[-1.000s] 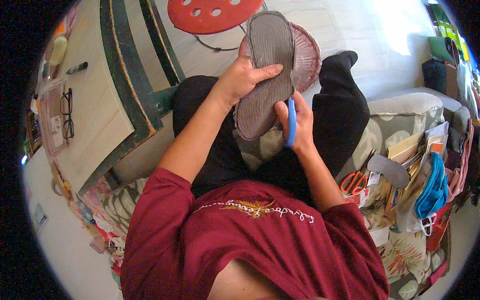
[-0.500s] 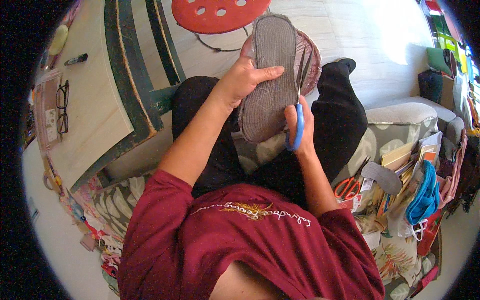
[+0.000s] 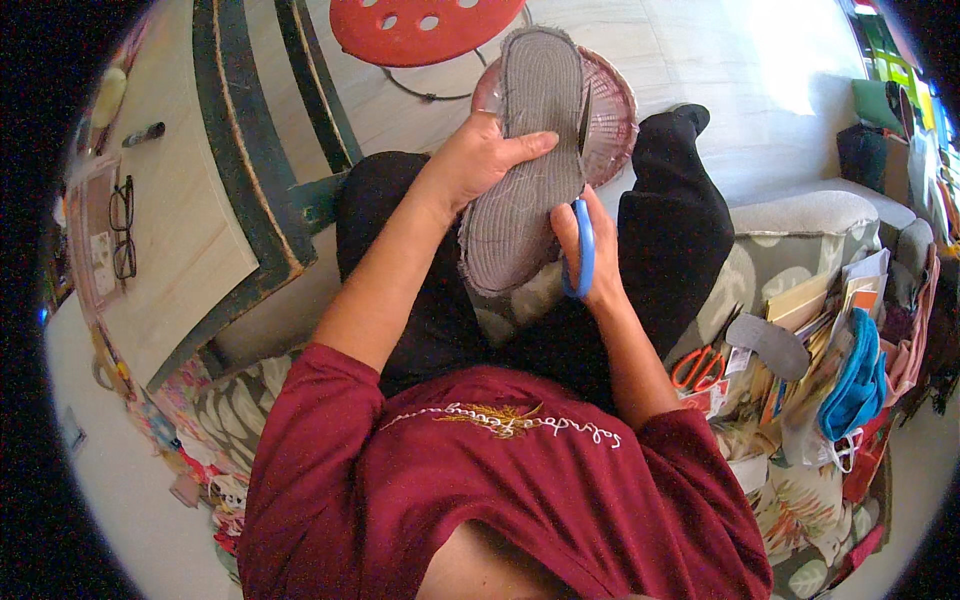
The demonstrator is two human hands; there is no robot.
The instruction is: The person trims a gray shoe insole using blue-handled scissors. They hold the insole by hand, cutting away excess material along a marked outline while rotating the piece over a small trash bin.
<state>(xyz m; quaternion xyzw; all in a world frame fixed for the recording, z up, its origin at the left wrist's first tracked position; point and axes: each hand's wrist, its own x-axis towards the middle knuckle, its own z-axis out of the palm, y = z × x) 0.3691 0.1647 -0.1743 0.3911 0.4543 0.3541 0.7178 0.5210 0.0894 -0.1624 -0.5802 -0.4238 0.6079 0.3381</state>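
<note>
One grey corded sole-shaped piece (image 3: pixel 530 190), frayed at the rim, held lengthwise above the lap. Left hand (image 3: pixel 475 168): grasping the piece by its left edge, thumb flat on top. Right hand (image 3: pixel 597 250): fingers wrapped around the handles of one pair of blue-handled scissors (image 3: pixel 583 258), blades along the piece's right edge; whether they bite into it is hard to tell. Behind the piece: one pink ribbed round basket (image 3: pixel 612 112). Beyond: one red perforated stool (image 3: pixel 455 30). At right: orange-handled scissors (image 3: pixel 698 369) near a smaller grey cutout (image 3: pixel 768 346). At left: black-framed eyeglasses (image 3: pixel 123 225), one dark marker (image 3: pixel 143 134).
</note>
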